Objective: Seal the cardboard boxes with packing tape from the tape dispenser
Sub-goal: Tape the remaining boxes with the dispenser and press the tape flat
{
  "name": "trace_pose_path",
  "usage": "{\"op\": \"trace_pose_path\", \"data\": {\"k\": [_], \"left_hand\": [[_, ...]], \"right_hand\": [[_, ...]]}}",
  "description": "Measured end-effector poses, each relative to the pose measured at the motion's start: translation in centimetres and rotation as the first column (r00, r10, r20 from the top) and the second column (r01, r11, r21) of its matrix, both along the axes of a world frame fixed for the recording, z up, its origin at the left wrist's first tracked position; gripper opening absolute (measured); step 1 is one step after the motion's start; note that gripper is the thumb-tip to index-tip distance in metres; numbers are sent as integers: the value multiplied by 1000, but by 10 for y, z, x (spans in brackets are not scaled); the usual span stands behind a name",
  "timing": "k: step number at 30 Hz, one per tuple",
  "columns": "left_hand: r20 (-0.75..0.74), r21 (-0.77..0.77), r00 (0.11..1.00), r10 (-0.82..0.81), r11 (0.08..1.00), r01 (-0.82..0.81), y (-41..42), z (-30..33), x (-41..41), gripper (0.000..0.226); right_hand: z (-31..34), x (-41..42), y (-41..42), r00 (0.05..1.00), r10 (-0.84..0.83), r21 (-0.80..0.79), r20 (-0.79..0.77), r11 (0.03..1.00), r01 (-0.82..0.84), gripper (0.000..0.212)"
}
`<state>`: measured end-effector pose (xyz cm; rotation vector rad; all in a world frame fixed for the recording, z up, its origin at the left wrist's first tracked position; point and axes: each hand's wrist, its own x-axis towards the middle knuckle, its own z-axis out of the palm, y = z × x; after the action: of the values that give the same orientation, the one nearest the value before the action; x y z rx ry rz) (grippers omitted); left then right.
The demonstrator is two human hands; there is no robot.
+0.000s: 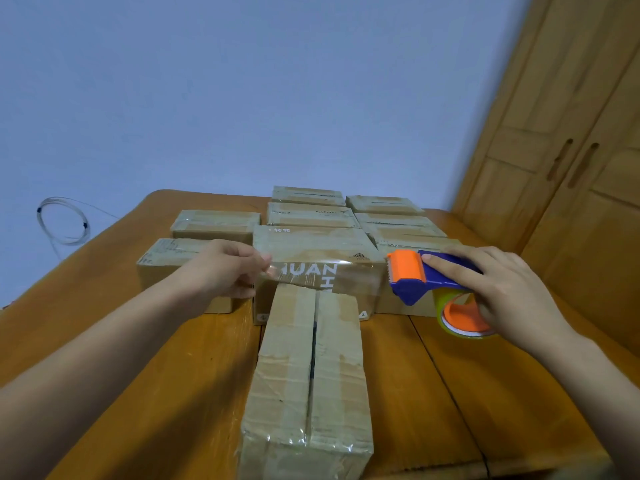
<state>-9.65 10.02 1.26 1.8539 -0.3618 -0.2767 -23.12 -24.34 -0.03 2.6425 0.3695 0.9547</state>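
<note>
Nearest, a taped cardboard box (pixel 308 379) lies lower centre on the wooden worktop (pixel 450 393), more boxes (pixel 311 216) crowding behind. Left hand (pixel 221 268) pinches clear glossy tape (pixel 322 275) mid-frame; right hand (pixel 502 289) grips the blue-orange dispenser (pixel 415 278).

The dispenser (pixel 422 277) is blue with an orange guard and an orange core. Its tape (pixel 325 275) is clear and glossy. The boxes (pixel 308 372) are plain brown; the middle box (pixel 313 244) carries white lettering. The table (pixel 131 358) is orange-brown wood, the wall (pixel 242 91) pale blue, the doors (pixel 568 133) light wood.
</note>
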Motion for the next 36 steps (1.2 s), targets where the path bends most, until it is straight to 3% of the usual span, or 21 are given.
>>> {"op": "trace_pose_path", "data": {"k": [5, 14, 18, 21, 23, 26, 32, 36], "left_hand": [[-20, -141, 999, 39, 989, -41, -6, 1, 0, 19], [83, -92, 996, 21, 996, -13, -3, 7, -6, 12], [142, -103, 990, -4, 994, 19, -2, 8, -13, 31], [140, -141, 989, -55, 987, 75, -1, 9, -17, 67], [129, -139, 989, -69, 986, 87, 0, 10, -18, 74], [99, -171, 994, -41, 984, 57, 0, 12, -18, 64], [56, -147, 998, -11, 989, 19, 3, 13, -11, 21], [-35, -90, 998, -47, 995, 43, 6, 15, -6, 15]], "right_hand": [[-1, 1, 4, 1000, 9, -15, 5, 1000, -9, 100], [5, -2, 3, 999, 18, 11, 35, 1000, -18, 97], [7, -3, 0, 1000, 1, 21, 22, 1000, -2, 99], [8, -5, -3, 1000, -9, 32, 24, 999, 9, 100], [10, -7, -4, 999, -5, 35, 41, 999, 4, 99], [13, -9, -3, 998, -1, 30, 66, 1000, -1, 97], [16, -9, -4, 995, -13, 23, 96, 1000, 10, 95], [21, -12, -1, 990, -2, -3, 138, 1000, 2, 92]]}}
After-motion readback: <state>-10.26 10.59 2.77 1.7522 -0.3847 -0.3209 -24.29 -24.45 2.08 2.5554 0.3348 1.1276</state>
